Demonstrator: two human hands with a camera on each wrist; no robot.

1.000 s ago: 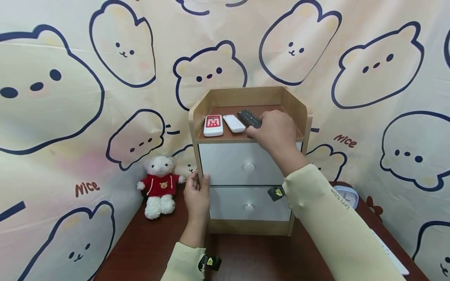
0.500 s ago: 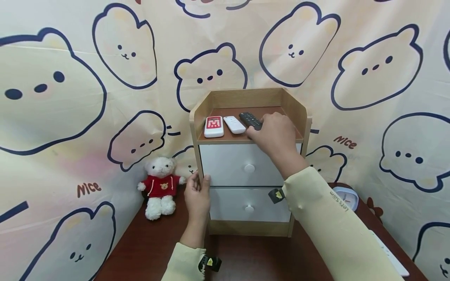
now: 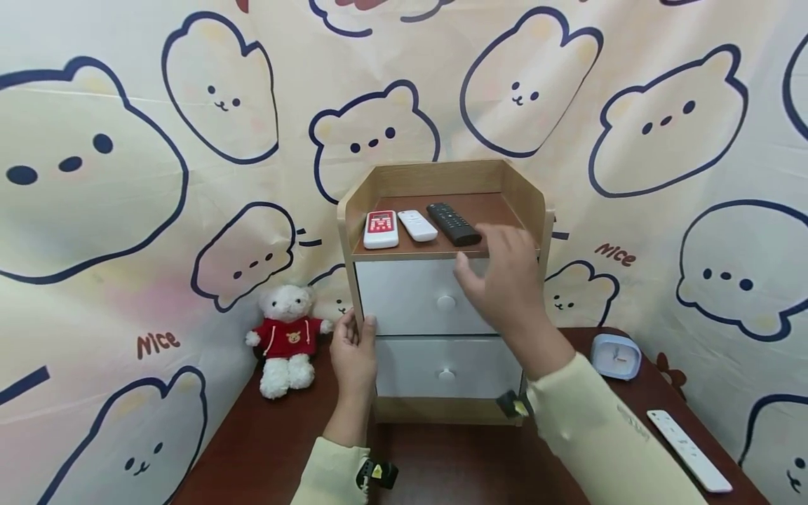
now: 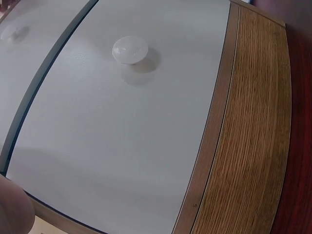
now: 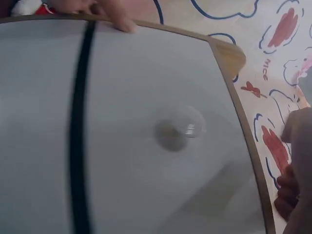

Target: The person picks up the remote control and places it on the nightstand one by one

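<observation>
On the brown top shelf of a small drawer cabinet [image 3: 432,366] lies a black remote control [image 3: 452,224]. My right hand [image 3: 508,280] is just in front of and to the right of it, thumb and fingers spread apart, holding nothing. To the remote's left lie a smaller white remote [image 3: 417,226] and a white device with a red keypad face, like a calculator [image 3: 381,229]. My left hand [image 3: 355,358] grips the cabinet's left front edge, thumb [image 5: 119,17] at the front and fingers along the side. Both white drawers, with round knobs [image 4: 130,49], are closed.
A white teddy bear in a red hoodie [image 3: 290,340] sits left of the cabinet. Toward the right edge of the dark red table [image 3: 442,463] are a pale alarm clock [image 3: 615,356] and a long white remote [image 3: 689,451]. A printed cloth hangs behind.
My right hand has let go of the black remote and drawn back toward me, fingers opening. The black remote now lies fully visible on the shelf. My left hand has stayed in place.
</observation>
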